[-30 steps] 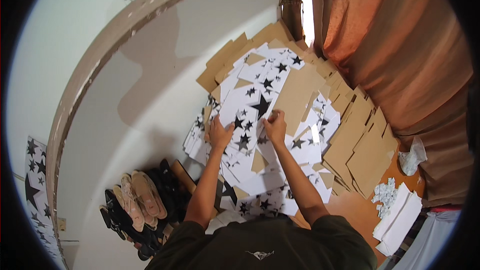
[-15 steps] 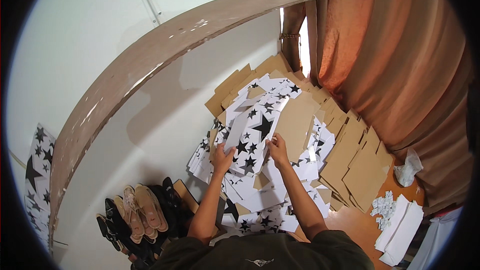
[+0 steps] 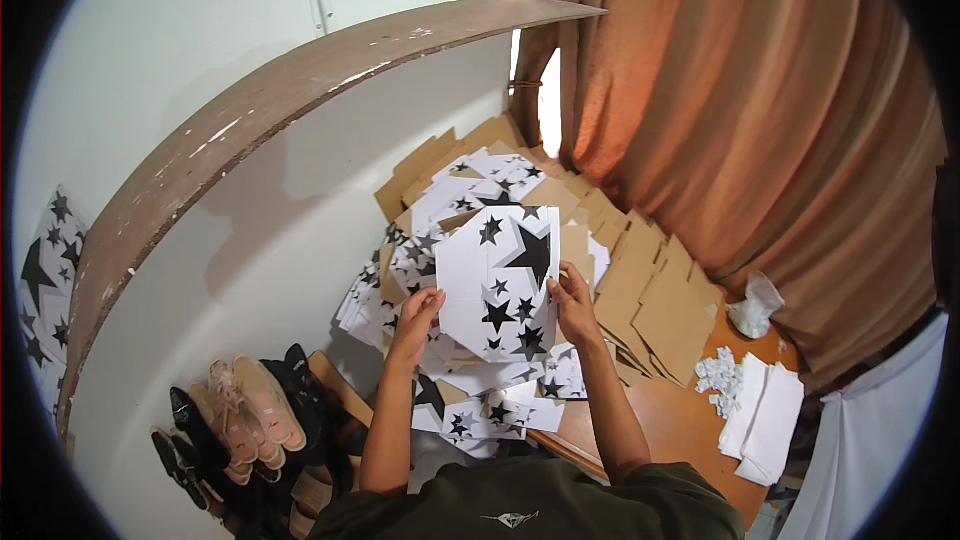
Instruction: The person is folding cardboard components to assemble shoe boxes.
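A flat white star-print sheet (image 3: pixel 470 280) with black stars and straight creases is held up in front of me over the pile. My left hand (image 3: pixel 417 327) grips its left edge, fingers bent against the thumb. On the opposite edge my right hand (image 3: pixel 574 304) pinches it, the thumb on the near face. Beneath and behind lie loose star-print sheets (image 3: pixel 440 202), overlapping untidily. Flat brown cardboard pieces (image 3: pixel 650 285) are stacked to the right, with more at the back. My fingers behind the sheet are hidden.
The pile rests on an orange-brown table (image 3: pixel 590 435). On its right are a crumpled clear plastic bag (image 3: pixel 757 305), small white scraps (image 3: pixel 718 380) and folded white sheets (image 3: pixel 763 418). Shoes (image 3: pixel 240 420) stand at lower left. A curved brown board (image 3: pixel 250 105) arches above; a brown curtain (image 3: pixel 740 130) hangs right.
The star-print sheet has been raised off the pile and turned to face me, upright between both hands. My view has shifted, so the surroundings sit further left.
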The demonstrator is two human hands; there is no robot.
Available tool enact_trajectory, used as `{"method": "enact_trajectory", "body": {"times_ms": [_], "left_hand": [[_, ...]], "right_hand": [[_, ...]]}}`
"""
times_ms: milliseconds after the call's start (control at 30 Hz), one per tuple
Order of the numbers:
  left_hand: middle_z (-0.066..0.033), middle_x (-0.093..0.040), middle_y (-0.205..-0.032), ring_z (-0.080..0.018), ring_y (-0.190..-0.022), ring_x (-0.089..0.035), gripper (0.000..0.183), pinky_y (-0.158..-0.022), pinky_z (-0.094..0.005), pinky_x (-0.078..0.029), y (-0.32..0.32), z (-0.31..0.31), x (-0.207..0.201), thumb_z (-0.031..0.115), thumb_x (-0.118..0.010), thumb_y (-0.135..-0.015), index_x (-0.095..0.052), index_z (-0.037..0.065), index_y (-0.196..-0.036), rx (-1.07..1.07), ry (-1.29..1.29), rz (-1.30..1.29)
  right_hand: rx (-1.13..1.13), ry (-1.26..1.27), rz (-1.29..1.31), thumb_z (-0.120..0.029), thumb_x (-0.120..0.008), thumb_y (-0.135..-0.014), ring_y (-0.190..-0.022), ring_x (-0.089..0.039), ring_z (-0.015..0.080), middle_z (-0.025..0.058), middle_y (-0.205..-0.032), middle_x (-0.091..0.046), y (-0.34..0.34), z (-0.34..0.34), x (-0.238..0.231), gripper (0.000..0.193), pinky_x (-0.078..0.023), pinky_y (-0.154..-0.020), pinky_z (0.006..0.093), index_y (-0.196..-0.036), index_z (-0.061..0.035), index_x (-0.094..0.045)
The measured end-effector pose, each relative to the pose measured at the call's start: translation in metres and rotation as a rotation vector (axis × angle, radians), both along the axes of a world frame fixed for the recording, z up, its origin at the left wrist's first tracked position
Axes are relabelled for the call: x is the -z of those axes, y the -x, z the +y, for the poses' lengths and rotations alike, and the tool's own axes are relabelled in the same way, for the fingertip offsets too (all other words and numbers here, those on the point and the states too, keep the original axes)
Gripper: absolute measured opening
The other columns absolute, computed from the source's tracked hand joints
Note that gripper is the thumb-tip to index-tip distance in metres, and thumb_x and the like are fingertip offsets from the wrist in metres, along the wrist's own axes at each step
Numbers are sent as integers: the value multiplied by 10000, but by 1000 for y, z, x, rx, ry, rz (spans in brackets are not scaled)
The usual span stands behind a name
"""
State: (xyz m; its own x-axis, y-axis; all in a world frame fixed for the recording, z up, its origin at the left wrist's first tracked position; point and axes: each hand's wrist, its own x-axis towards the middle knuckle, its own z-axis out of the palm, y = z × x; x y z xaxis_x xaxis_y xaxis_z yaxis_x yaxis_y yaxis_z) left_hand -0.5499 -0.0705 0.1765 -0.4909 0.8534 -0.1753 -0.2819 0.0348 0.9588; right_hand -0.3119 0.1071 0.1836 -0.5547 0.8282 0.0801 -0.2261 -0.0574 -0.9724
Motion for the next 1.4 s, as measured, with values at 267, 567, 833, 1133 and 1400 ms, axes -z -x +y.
{"method": "enact_trajectory", "body": {"times_ms": [267,567,833,1133,1400], "left_hand": [[-92,-724,-1028,-106,-924,-664,205,-866,-255,-515,-101,10,-47,24,-691,-942,-607,-22,-1123,43,-291,-68],[-56,-723,-874,-50,-751,-635,98,-658,-202,-493,-254,28,-61,7,-689,-932,-627,-11,-1005,264,-272,237],[-88,-706,-870,-82,-752,-657,168,-610,-225,-507,-432,31,-48,34,-729,-908,-597,-41,-979,372,-233,339],[-133,-724,-976,-242,-929,-709,421,-794,-350,-557,-543,20,-77,307,-739,-929,-635,-59,-1111,445,-236,700],[-227,-707,-1059,-317,-946,-724,832,-806,-363,-575,-537,45,-30,479,-761,-844,-458,-42,-1418,705,203,744]], "right_hand": [[194,164,160,-33,-522,-1028,-938,-620,131,102,-1104,-679,-90,-43,-14,346,-485,-879,280,-1373,-15,-505],[795,-586,-670,-306,-695,-946,-1217,-497,401,292,-1314,-476,-229,-126,-51,711,-430,-1031,475,-1481,18,-356],[677,-571,-864,-206,-823,-745,-1341,-402,510,356,-1444,-369,-327,-203,-26,943,-379,-1110,540,-1499,40,-313],[928,-538,-742,-17,-571,-969,-1052,-651,441,267,-1190,-645,-463,-215,19,375,-544,-867,480,-1336,47,-534],[1022,-460,-681,-105,-554,-1018,-999,-659,448,268,-1144,-660,-540,-222,-3,293,-537,-815,471,-1264,49,-590]]}}
